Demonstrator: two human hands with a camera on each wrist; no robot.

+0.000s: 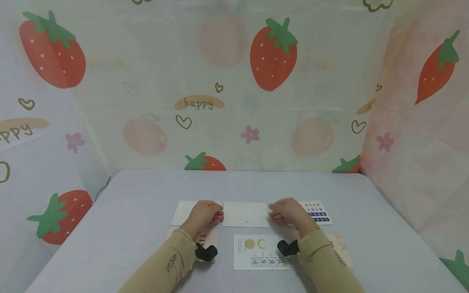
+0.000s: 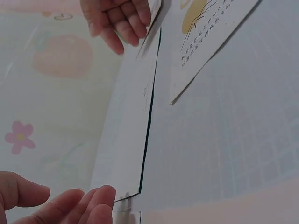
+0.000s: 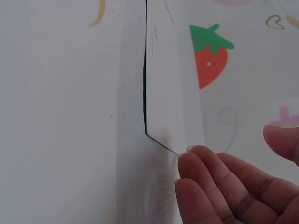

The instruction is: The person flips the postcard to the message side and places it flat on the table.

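Observation:
A blank white card [image 1: 246, 215] with a tiny mark near its front edge lies flat on the table, between the two hands. My left hand [image 1: 206, 212] is at its left end; in the left wrist view the thumb stands apart from the loosely bent fingers [image 2: 100, 198], whose tips are right at the card's end. At the opposite end is my right hand [image 1: 287, 211]. In the right wrist view its fingertips [image 3: 187, 161] meet the card's corner, the thumb held away. Another white card [image 1: 182, 211] lies partly behind the left hand.
Nearer me lies a card with a sun and moon [image 1: 261, 252]. A pinkish card [image 1: 210, 240] is partly under the left forearm, another [image 1: 340, 246] beside the right. A card with blue bands [image 1: 318, 212] lies at right. Strawberry-print cloth [image 1: 234, 134] hangs behind the table.

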